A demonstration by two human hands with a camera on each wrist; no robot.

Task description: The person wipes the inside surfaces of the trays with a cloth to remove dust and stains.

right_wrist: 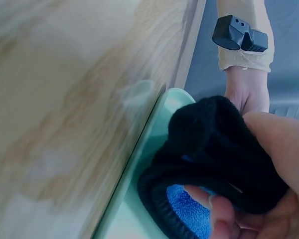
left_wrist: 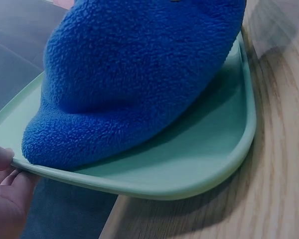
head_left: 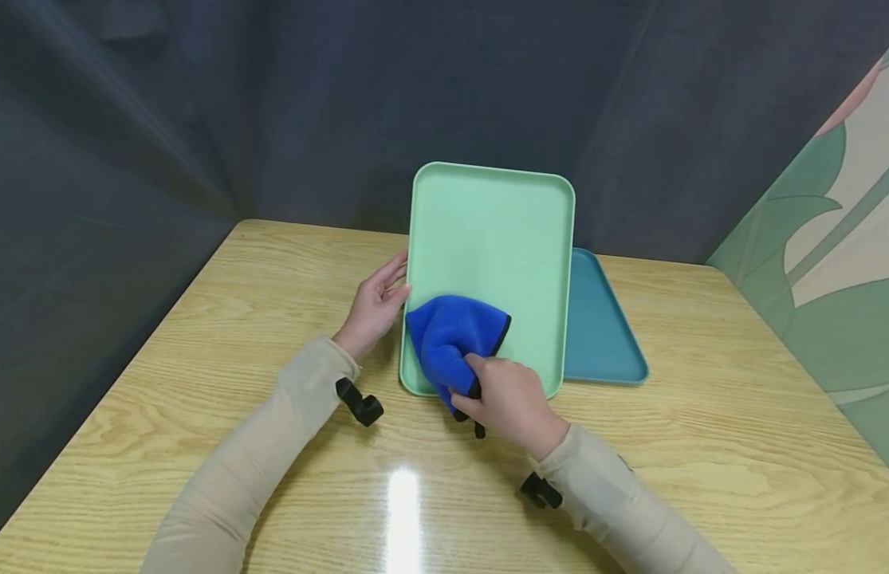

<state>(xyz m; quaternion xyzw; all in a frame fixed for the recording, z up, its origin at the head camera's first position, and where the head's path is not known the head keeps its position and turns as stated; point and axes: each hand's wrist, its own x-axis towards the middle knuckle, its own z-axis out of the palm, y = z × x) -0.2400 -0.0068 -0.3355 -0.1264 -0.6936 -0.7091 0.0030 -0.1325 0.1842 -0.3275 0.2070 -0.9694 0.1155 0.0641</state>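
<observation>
A light green tray [head_left: 497, 231] stands tilted up on the table, its lower edge near the tabletop. My left hand [head_left: 375, 309] holds its left rim; in the left wrist view the thumb lies over the rim [left_wrist: 139, 188] and the fingers are beneath. With my right hand [head_left: 512, 399] I grip a bunched blue cloth [head_left: 454, 323] with black edging, which lies against the tray's lower left part. The fleecy side of the cloth [left_wrist: 139, 74] fills much of the left wrist view. In the right wrist view, fingers curl round its black-edged folds [right_wrist: 214, 154].
Behind the green tray, to the right, a teal tray [head_left: 602, 335] lies flat on the wooden table [head_left: 702, 430], partly hidden. Dark curtains [head_left: 415, 96] hang behind the table and at its left. A leaf-patterned panel [head_left: 846, 263] stands at the right.
</observation>
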